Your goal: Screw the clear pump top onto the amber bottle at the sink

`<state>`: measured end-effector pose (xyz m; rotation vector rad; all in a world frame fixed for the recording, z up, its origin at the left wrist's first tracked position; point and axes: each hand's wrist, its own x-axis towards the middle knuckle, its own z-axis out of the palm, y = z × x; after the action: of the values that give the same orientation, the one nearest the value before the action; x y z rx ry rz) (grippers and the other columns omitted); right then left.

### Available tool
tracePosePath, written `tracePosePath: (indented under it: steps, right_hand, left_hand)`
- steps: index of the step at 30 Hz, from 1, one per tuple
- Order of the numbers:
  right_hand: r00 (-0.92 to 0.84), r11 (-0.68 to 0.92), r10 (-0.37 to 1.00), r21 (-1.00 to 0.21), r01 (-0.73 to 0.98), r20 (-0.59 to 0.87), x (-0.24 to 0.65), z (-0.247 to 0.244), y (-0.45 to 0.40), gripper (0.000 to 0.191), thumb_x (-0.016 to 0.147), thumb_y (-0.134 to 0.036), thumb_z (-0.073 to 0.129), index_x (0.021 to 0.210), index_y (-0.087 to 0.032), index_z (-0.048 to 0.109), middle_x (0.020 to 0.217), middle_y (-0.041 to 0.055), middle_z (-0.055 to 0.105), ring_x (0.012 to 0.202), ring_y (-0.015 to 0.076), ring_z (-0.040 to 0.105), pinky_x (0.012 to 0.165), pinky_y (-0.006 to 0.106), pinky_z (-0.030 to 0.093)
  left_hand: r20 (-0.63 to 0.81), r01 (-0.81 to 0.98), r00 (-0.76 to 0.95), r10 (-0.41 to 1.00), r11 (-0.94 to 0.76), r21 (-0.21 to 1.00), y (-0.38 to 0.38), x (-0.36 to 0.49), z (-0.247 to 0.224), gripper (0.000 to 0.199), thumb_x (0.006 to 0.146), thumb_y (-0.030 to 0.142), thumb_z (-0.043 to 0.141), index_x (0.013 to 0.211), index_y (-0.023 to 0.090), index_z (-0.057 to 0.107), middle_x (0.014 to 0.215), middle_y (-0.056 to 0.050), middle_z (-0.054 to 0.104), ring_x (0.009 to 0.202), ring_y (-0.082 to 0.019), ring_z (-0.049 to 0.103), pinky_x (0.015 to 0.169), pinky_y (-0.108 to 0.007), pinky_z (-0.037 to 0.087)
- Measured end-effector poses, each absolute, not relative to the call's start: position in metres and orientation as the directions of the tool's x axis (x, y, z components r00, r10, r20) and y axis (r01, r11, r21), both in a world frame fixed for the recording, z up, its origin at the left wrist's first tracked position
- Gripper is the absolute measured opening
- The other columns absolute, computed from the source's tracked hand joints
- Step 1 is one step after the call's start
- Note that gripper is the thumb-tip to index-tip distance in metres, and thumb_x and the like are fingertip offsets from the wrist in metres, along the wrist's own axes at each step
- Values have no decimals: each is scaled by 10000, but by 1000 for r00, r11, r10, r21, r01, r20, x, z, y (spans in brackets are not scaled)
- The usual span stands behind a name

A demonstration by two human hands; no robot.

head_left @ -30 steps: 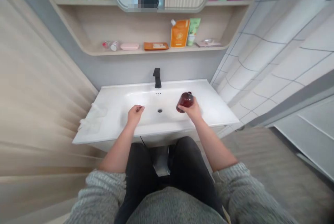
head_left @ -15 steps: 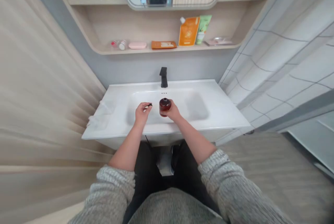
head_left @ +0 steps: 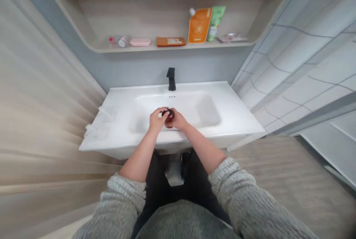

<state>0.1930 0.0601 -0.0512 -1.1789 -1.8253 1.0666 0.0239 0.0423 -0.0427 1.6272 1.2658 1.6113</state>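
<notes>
Over the front of the white sink (head_left: 204, 107), my right hand (head_left: 179, 121) is wrapped round a dark reddish-brown bottle (head_left: 169, 118). The bottle stands about upright in the grip. My left hand (head_left: 156, 119) is at the bottle's top, its thumb and fingers closed on a small black cap at the mouth. Those fingers mostly hide the cap, and whether it sits fully on the neck I cannot tell.
A black faucet (head_left: 171, 79) rises behind the basin. Above it, a shelf holds an orange pouch (head_left: 199, 25), a green tube (head_left: 216, 23), a flat orange packet (head_left: 170, 41) and a pink soap box (head_left: 140, 42). A crumpled clear plastic bag (head_left: 97, 125) lies on the counter's left end.
My left hand has brought the black cap rightward onto the bottle's mouth. The bottle has come slightly left in my right hand. The view has tilted down a little.
</notes>
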Motion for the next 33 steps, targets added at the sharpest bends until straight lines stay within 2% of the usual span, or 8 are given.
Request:
tracePosePath:
  steps: [9,14,16,19,23,26,28,33]
  right_hand:
    - [-397,292,907,-886,359,138,195,-53,60,666,643,-254,901,1247,-266,621,990,-34,781,872,208,735,795,309,561]
    - [-394,326,904,-866,381,167,195,-49,57,716,636,-261,922,1287,-260,623,1017,-20,785,881,217,736,817,322,562]
    - [-403,317,902,-874,368,157,195,-48,56,711,642,-258,916,1290,-260,622,1005,-23,786,865,212,734,809,319,565]
    - [-416,306,898,-883,356,143,195,-48,56,699,649,-268,914,1285,-263,625,1014,-24,790,874,213,736,813,321,572]
    - [-400,325,902,-866,381,163,196,-49,57,720,632,-292,936,1284,-259,630,1044,-10,790,922,232,739,852,342,576]
    - [-402,323,900,-875,360,166,196,-48,57,705,642,-290,931,1279,-259,632,1026,-17,786,899,226,738,849,341,575]
    - [-416,317,896,-881,351,157,195,-48,56,690,650,-279,921,1278,-262,636,1016,-23,786,888,222,738,849,340,575]
    - [-389,298,910,-878,375,143,195,-47,56,736,633,-285,936,1301,-258,628,997,-24,785,879,224,735,854,348,579]
  left_hand:
    - [572,397,-184,799,-472,787,36,21,-44,107,888,330,823,928,244,772,1052,-70,816,1040,-252,775,1009,-461,634]
    - [515,321,-28,857,-480,816,32,18,-41,199,1017,321,636,1132,250,782,1252,-93,820,1285,-285,739,1190,-533,559]
    - [546,347,-16,838,-507,789,33,17,-41,191,995,356,686,1122,247,779,1322,-108,786,1338,-304,705,1210,-544,542]
    - [569,389,-78,819,-500,773,37,16,-44,263,940,381,770,1166,245,764,1262,-112,766,1235,-299,729,1134,-519,583]
    - [549,311,-129,826,-492,813,38,15,-48,369,1032,362,624,1380,250,667,1297,-121,757,1160,-261,750,1057,-474,609]
    - [570,390,-156,807,-480,786,35,16,-48,377,968,376,725,1320,248,683,1245,-108,760,1129,-268,742,1042,-478,606]
    - [572,429,-129,810,-475,769,34,16,-47,397,923,352,784,1296,250,694,1198,-95,773,1153,-283,739,1074,-504,592]
    - [570,354,-101,816,-506,787,35,15,-48,331,1049,350,597,1359,263,676,1388,-118,733,1280,-278,713,1109,-504,577]
